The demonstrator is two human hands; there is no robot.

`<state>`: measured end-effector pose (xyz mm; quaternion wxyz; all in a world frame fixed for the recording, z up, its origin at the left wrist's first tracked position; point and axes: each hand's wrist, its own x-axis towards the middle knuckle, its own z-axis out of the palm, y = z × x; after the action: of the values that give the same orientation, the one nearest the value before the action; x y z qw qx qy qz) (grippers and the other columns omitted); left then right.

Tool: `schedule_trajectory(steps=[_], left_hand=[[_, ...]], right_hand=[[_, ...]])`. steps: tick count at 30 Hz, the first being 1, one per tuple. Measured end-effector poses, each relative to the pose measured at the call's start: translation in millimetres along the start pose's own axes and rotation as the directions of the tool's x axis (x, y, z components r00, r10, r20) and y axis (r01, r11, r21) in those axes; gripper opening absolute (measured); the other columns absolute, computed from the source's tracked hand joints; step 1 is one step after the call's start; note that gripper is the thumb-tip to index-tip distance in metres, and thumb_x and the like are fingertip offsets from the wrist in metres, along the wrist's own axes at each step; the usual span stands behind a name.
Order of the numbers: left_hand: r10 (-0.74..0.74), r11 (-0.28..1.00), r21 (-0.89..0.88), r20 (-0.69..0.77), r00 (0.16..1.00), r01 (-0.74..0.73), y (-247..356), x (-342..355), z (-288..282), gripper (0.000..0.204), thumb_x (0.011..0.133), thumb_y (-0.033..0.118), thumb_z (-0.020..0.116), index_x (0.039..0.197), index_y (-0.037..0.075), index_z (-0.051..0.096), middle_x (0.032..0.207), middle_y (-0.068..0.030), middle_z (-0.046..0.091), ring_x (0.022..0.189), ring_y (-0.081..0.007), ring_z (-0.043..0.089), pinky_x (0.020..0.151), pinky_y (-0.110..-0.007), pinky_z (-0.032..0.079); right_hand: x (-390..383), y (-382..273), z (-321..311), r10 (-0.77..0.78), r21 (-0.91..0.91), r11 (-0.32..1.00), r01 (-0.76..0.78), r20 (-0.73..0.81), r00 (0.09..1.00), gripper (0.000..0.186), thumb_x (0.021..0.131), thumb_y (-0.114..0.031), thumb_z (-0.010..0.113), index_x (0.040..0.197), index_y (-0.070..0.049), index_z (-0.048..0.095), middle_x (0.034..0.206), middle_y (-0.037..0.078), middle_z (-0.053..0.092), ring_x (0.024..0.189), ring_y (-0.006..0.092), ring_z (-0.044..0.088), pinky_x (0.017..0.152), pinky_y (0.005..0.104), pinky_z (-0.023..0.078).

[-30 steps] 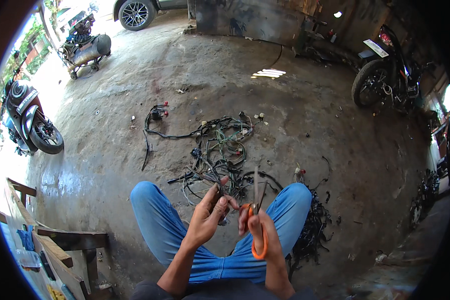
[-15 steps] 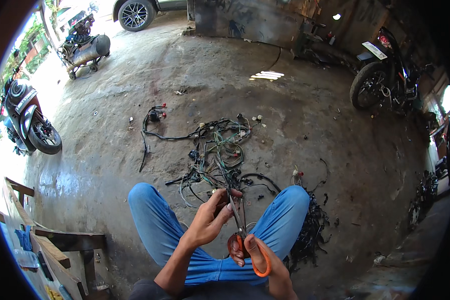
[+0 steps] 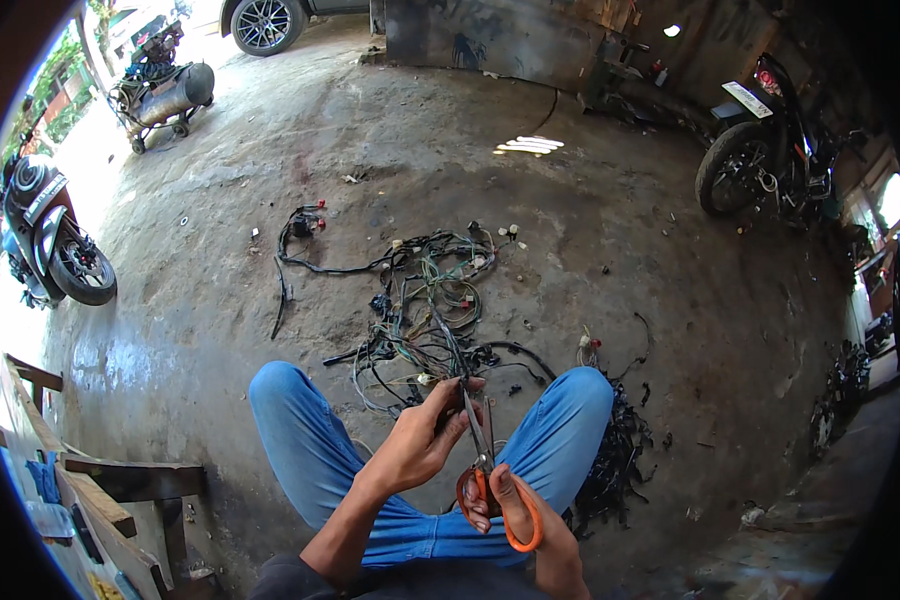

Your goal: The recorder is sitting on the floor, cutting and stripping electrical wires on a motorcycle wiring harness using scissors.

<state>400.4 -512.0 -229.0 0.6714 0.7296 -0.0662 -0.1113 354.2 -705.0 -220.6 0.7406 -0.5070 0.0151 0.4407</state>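
A tangled wiring harness of black, green and white wires with small connectors lies on the ground in front of me. My left hand pinches its near end between thumb and fingers, just beyond my knees. In my right hand is a pair of scissors with orange handles, its loops around my thumb and fingers. The blades are spread and point away from me. One blade lies along the wires by my left fingertips; the exact contact there is hidden.
Black scraps are heaped beside my right knee. A wooden bench stands at the lower left. Motorcycles stand left and right, an air compressor at the far left. A loose connector lies right of the harness.
The whole view has shifted slightly, so the floor items sit a little higher and further left. Both hands keep nearly the same hold on the wires and scissors.
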Motion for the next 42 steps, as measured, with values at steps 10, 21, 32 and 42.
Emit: schedule_trajectory(steps=[10, 21, 32, 42], left_hand=[[0.065, 0.988, 0.143, -0.069, 0.995, -0.054, 1, 1, 3, 0.041, 0.099, 0.002, 0.053, 0.139, -0.002, 0.046, 0.109, -0.0187, 0.070, 0.105, -0.0300, 0.068, 0.089, -0.036, 0.051], [0.197, 0.973, 0.153, -0.156, 0.968, -0.174, 5, 5, 21, 0.047, 0.101, 0.010, 0.052, 0.145, -0.003, 0.044, 0.133, -0.0220, 0.061, 0.117, -0.0342, 0.065, 0.095, -0.035, 0.050], [0.245, 0.968, 0.094, -0.133, 0.960, -0.233, 13, 9, 27, 0.059, 0.103, 0.033, 0.052, 0.148, -0.003, 0.043, 0.109, -0.0113, 0.067, 0.093, -0.0140, 0.059, 0.087, -0.027, 0.046], [0.183, 0.980, 0.101, -0.118, 0.976, -0.171, 22, 8, 29, 0.053, 0.100, 0.022, 0.062, 0.146, 0.001, 0.047, 0.068, -0.0054, 0.060, 0.060, -0.0046, 0.054, 0.058, -0.023, 0.047]], right_hand=[[8, 8, 5, -0.059, 0.099, 0.993, 0.061, -0.023, 0.998, 0.066, 0.098, -0.069, 0.037, 0.084, -0.006, 0.047, 0.073, -0.001, 0.037, 0.061, 0.0100, 0.041, 0.059, 0.0246, 0.038], [20, 10, 19, -0.312, 0.199, 0.921, 0.336, -0.141, 0.939, 0.067, 0.098, -0.069, 0.039, 0.086, -0.003, 0.050, 0.067, -0.001, 0.037, 0.054, 0.0086, 0.037, 0.050, 0.0249, 0.034], [22, 11, 18, -0.389, 0.191, 0.882, 0.430, -0.219, 0.895, 0.070, 0.097, -0.070, 0.038, 0.084, -0.003, 0.050, 0.067, 0.000, 0.042, 0.053, 0.0095, 0.041, 0.049, 0.0244, 0.033], [15, 2, 20, -0.349, 0.193, 0.896, 0.400, -0.253, 0.903, 0.068, 0.099, -0.068, 0.038, 0.083, -0.003, 0.049, 0.066, 0.000, 0.039, 0.052, 0.0098, 0.038, 0.047, 0.0252, 0.032]])
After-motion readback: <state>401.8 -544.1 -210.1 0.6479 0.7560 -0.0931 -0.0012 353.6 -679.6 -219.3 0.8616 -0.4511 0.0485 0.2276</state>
